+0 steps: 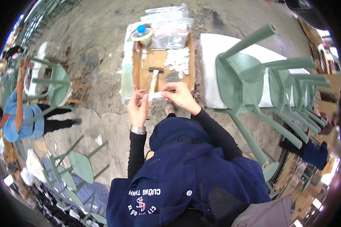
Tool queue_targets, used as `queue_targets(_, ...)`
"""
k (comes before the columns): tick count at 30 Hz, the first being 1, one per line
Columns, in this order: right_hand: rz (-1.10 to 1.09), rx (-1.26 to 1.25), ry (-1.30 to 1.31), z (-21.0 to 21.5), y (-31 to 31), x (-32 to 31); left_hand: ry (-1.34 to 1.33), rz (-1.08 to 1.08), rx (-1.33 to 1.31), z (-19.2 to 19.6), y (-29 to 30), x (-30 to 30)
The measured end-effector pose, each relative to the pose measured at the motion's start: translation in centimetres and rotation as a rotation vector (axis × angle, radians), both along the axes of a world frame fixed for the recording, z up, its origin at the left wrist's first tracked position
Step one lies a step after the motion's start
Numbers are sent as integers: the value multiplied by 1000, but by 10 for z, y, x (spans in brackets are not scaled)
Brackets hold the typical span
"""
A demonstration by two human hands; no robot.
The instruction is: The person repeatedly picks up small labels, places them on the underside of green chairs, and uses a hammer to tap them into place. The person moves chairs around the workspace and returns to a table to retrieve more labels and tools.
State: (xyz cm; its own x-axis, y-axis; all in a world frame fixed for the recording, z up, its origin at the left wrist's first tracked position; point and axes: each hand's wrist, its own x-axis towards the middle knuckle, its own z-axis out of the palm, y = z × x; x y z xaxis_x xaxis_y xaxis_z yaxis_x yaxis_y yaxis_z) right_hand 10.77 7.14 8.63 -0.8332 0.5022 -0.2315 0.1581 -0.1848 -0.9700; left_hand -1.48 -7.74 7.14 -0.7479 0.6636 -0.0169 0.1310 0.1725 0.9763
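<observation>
Between my two hands is a small white strip (155,95), pinched by the fingertips at both ends. My left hand (137,108) holds its left end, and a silvery bracelet circles that wrist. At the other end, the thumb and fingers of my right hand (182,97) are closed on it. Just beyond the strip lies a hammer (154,80) with a pale wrapped handle and dark head, in a shallow cardboard box (140,78). Also in the box are a pile of small white pieces (177,60) and a dark grey round heap (172,77) of small items.
Clear plastic bags (169,32) and a tape roll (142,36) around a blue cap (141,28) sit at the box's far end. Upturned green chairs (240,77) stand right on a white surface (212,72). At left, a person (22,117) handles another green chair (58,85).
</observation>
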Motion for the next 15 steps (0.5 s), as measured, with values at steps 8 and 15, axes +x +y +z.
queue_targets(8,-64,139,-65,2,-9,-11,576,-314,-101,16,-16,-17)
queue_targets(15,-174,758,-465,-38,-43,-47,522,-150,-138,13,-48,-37)
